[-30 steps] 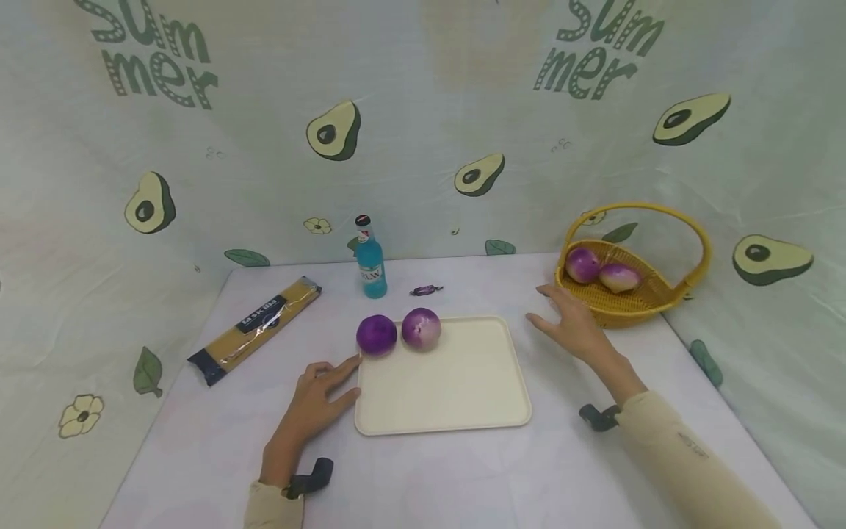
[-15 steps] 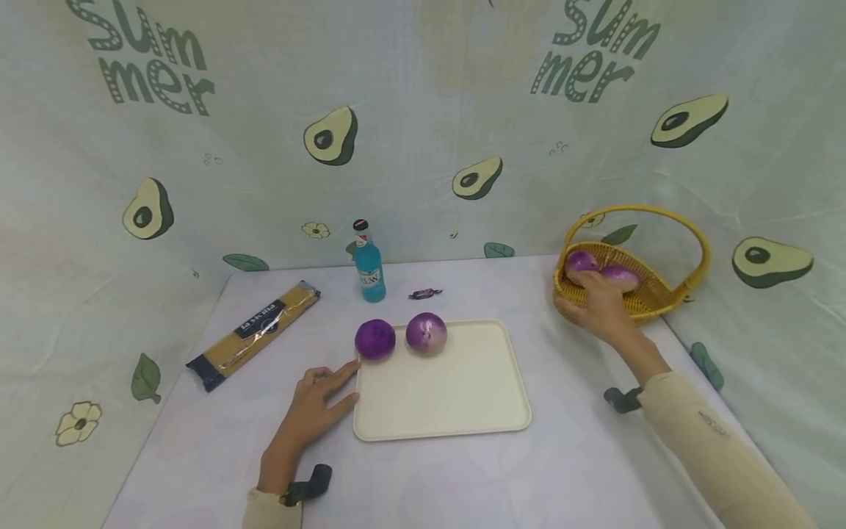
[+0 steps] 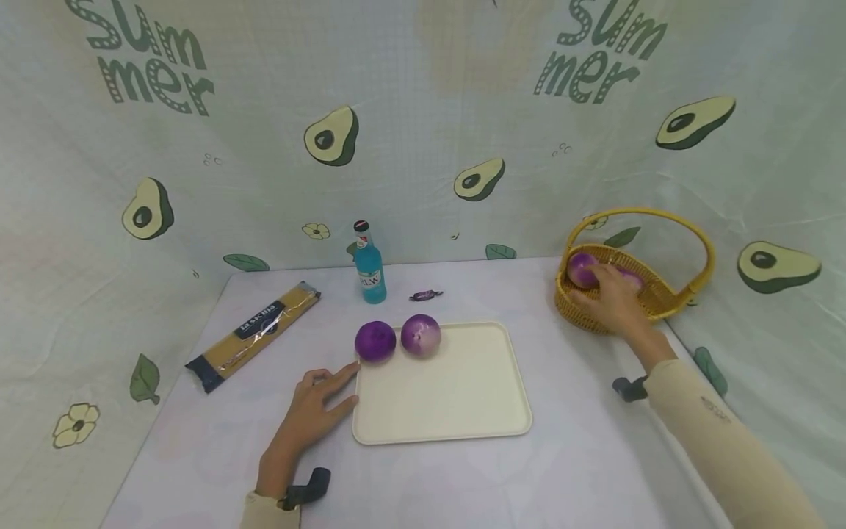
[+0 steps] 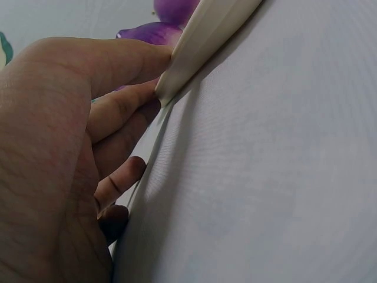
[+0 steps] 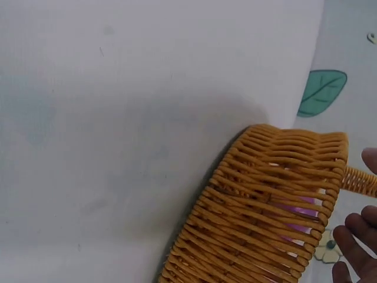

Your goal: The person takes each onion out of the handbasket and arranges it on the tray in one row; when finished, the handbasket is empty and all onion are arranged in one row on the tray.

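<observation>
My right hand (image 3: pixel 615 297) reaches over the near rim of a yellow wicker basket (image 3: pixel 575 312), fingers spread beside a round purple vegetable (image 3: pixel 581 270). A second purple vegetable (image 3: pixel 632 278) lies partly hidden behind that hand. In the right wrist view, fingers (image 5: pixel 356 247) show at the right edge, above the basket's woven side. At the left edge of a cream tray (image 3: pixel 443 397), my left hand (image 3: pixel 313 411) rests with thumb and fingertips touching the rim. On the tray's far left corner sits a dark purple vegetable (image 3: pixel 375 342), next to a purple-and-white one (image 3: pixel 421 335).
Behind the tray stands a blue bottle (image 3: pixel 370 275) with a dark cap. A small purple wrapped candy (image 3: pixel 426 295) lies right of it. On the left is a long pasta packet (image 3: pixel 258 334). A printed avocado cloth (image 3: pixel 410 110) hangs behind the white-covered table (image 3: pixel 436 485).
My right hand has moved right, from beside the basket to over it. The purple-and-white vegetable on the tray rocked right and back. My left hand has stayed at the tray's edge.
</observation>
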Tool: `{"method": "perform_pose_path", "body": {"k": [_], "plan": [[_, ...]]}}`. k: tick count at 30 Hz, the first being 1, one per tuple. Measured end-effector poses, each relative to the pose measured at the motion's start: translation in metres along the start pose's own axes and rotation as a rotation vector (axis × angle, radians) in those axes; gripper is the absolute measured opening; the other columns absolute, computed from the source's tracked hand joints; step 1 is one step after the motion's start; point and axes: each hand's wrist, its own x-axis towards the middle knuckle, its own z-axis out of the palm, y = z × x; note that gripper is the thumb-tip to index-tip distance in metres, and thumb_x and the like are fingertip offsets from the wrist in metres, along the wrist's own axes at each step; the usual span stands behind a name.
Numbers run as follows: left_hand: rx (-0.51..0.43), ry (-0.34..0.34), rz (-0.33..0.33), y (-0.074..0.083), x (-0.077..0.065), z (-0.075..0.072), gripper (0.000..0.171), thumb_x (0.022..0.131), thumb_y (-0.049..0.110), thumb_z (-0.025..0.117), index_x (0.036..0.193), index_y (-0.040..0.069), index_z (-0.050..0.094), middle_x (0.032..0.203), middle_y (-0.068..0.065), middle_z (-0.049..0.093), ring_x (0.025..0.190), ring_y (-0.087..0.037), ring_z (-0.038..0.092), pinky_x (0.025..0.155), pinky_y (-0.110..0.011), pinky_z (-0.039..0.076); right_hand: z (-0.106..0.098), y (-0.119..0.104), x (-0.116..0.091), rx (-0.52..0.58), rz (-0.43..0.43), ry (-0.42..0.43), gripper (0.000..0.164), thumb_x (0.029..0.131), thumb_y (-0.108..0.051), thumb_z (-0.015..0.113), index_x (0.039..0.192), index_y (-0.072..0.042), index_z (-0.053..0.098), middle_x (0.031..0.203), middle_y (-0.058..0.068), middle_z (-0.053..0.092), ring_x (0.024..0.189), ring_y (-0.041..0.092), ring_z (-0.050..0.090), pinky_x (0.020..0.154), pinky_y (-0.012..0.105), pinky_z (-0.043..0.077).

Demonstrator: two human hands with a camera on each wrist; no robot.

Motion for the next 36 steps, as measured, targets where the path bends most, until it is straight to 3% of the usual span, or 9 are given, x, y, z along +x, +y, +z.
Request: {"method": "perform_pose_path", "body": {"k": [10,17,36], "plan": [[0.01,0.003,-0.009,0.0,0.0,0.0,0.059,0.092,0.053,0.066,0.147,0.039,0.05,0.139,0.014,0.059,0.124,-0.026,0.041,0.101,-0.055,0.033,0.005,0.021,0.016,0.001,0.001,0.016,0.071,0.092,-0.035,0.073,0.138,0.012,0.045,0.132,0.035,0.046,0.124,0.051,0.039,0.095,0.069,0.017],[0.0,0.006,-0.003,-0.001,0.001,0.002,0.059,0.091,0.055,0.065,0.147,0.04,0.05,0.138,0.015,0.06,0.123,-0.025,0.041,0.1,-0.054,0.032,0.007,0.028,0.022,-0.008,0.014,-0.004,0.069,0.092,-0.027,0.072,0.137,0.017,0.042,0.133,0.037,0.043,0.125,0.052,0.036,0.098,0.069,0.014],[0.009,-0.003,-0.018,-0.001,0.003,0.001,0.059,0.092,0.056,0.064,0.147,0.042,0.048,0.14,0.017,0.057,0.124,-0.024,0.04,0.101,-0.054,0.033,0.016,0.048,0.049,-0.077,0.107,-0.078,0.081,0.092,-0.034,0.072,0.144,0.014,0.032,0.143,0.04,0.028,0.127,0.06,0.028,0.099,0.071,0.014]]}}
